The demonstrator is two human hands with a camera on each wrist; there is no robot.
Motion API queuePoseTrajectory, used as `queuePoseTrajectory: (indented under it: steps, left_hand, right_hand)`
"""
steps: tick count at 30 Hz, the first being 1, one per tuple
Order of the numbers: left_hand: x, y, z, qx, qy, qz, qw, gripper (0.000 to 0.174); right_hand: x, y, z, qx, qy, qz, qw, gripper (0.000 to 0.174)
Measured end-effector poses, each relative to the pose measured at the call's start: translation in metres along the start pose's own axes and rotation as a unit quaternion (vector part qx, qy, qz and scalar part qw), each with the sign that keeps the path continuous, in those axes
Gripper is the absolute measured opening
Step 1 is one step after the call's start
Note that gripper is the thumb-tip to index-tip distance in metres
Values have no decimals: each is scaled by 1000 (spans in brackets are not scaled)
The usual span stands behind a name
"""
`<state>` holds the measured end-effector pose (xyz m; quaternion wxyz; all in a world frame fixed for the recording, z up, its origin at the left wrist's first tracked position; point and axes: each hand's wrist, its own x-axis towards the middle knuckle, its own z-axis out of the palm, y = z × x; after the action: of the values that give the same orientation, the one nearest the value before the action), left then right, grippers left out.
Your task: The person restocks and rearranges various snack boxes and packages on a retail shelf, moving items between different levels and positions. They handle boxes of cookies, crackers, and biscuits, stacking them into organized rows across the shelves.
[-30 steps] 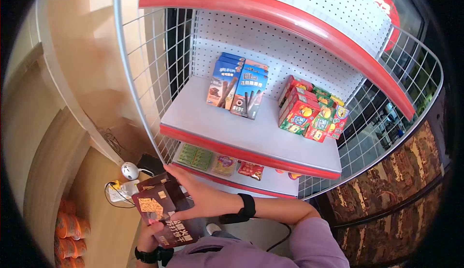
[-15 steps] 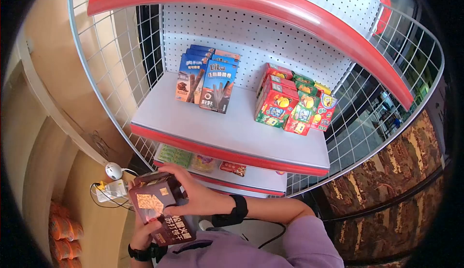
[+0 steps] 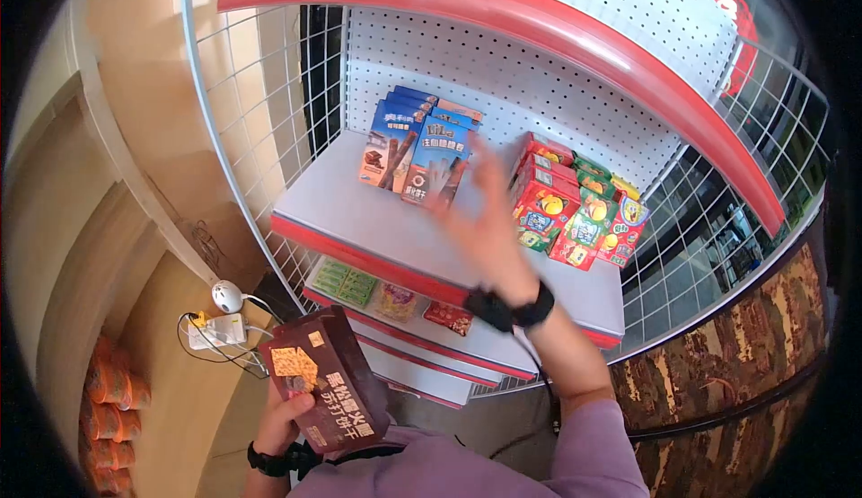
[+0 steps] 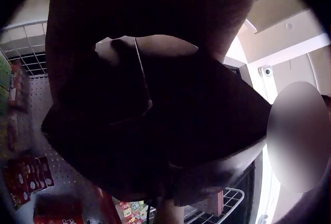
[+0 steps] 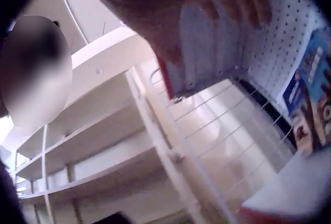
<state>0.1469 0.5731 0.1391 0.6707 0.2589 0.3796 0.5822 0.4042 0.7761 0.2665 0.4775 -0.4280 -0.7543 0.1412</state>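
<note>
My left hand (image 3: 277, 426) grips a dark brown cracker box (image 3: 341, 395) low in the head view, its thumb over the printed front. In the left wrist view the box (image 4: 207, 115) is a dark shape under the hand. My right hand (image 3: 489, 233), blurred by motion, reaches over the middle shelf with fingers spread and nothing in them. It overlaps the edge of the blue wafer-roll boxes (image 3: 437, 152), which stand upright in two rows. To its right sit stacked red and green snack boxes (image 3: 548, 202).
A red-edged shelf (image 3: 503, 4) arches overhead, and wire mesh sides (image 3: 242, 139) flank the rack. Green packs (image 3: 344, 282) and a red bag (image 3: 449, 317) lie on the shelf below. A power strip (image 3: 217, 331) with cables and orange tubs (image 3: 108, 417) are at the left.
My right hand has let go of the brown cracker box and moved up and right over the shelf. The left hand keeps hold of the box.
</note>
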Motion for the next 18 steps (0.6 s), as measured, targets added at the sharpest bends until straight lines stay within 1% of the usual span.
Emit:
queuePoseTrajectory:
  steps: [2,3,4,5,6,7,8,10,11,12,14,15,16,18]
  left_hand:
    - [0,-4,-12,-10,-8,-7,1000,86]
    - [-1,-5,-16,-9,-10,-10,1000,86]
    - [-3,-4,-18,-10,-10,-6,1000,86]
    - [-6,-4,-20,-10,0,2,1000,86]
    - [-7,-3,-21,-11,12,12,1000,86]
    - [-8,-2,-22,-12,14,17,1000,86]
    - [-10,-1,-23,-15,21,30,999,85]
    - [-13,0,-26,-18,32,47,998,84]
    - [-14,0,-30,-25,42,42,998,83]
    - [-16,0,-33,-32,52,37,997,82]
    - [-18,0,-39,-36,54,37,997,81]
    - [-19,1,-42,-39,53,35,997,80]
    - [-21,3,-43,-40,57,37,997,80]
    - [-27,8,-44,-20,68,18,997,79]
  right_hand:
    - [39,27,-6,31,127,41,991,86]
    - [48,32,-4,130,92,135,978,89]
    - [54,37,-1,226,54,227,946,92]
    - [58,65,7,227,54,224,946,92]
    - [62,109,21,200,76,263,941,99]
    - [65,139,30,172,98,301,933,107]
    - [66,152,35,174,94,298,934,107]
    - [67,164,40,183,68,307,931,124]
    - [69,166,37,195,28,335,921,132]
    - [71,170,36,196,24,334,921,132]
    - [75,173,39,247,9,328,912,136]
    - [75,173,41,274,24,324,905,123]
    - [75,174,41,276,20,324,905,123]
    - [75,176,40,350,-25,270,897,104]
